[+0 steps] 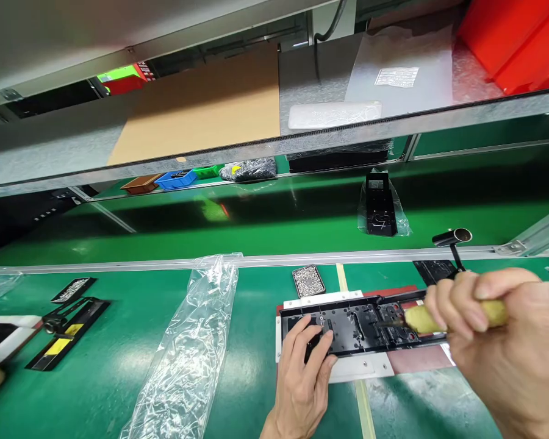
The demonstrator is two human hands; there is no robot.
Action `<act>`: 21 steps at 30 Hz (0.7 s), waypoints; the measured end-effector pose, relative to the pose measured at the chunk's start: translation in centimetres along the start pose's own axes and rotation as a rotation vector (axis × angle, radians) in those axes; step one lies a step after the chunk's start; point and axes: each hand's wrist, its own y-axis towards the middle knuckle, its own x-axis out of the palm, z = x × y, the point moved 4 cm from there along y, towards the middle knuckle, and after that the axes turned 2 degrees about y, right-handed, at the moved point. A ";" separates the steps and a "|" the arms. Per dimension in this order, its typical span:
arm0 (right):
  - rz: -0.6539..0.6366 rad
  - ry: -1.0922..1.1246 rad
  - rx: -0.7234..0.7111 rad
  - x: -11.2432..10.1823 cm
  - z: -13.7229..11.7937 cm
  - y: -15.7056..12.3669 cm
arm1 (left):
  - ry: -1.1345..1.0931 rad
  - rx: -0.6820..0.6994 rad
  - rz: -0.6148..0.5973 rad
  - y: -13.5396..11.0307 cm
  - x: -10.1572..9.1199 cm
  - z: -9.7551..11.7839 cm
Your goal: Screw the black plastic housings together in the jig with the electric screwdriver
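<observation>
A long black plastic housing (343,329), open side up, lies in a fixture with white edge blocks (366,366) on a red-brown base. My left hand (304,372) rests on the housing's left part, fingers apart, their tips pressing down inside it. In my right hand (498,317), fingers wrapped round, is a screwdriver with a yellow handle (434,317). It lies nearly level and points left, its tip over the housing's right half; motion blur hides whether it touches. Just behind the fixture stands a small tray of tiny metal screws (308,281).
Clear plastic film (187,353) covers the bench left of the fixture. Further left lie a black panel with yellow labels (64,341) and a small dark plate (73,290). A metal tube holder (452,237) stands behind my right hand. A shelf (201,110) overhangs the back.
</observation>
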 end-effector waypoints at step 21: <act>-0.175 0.003 0.141 4.2 4.0 -2.3 | -0.001 -0.029 0.079 -1.6 -0.2 -1.1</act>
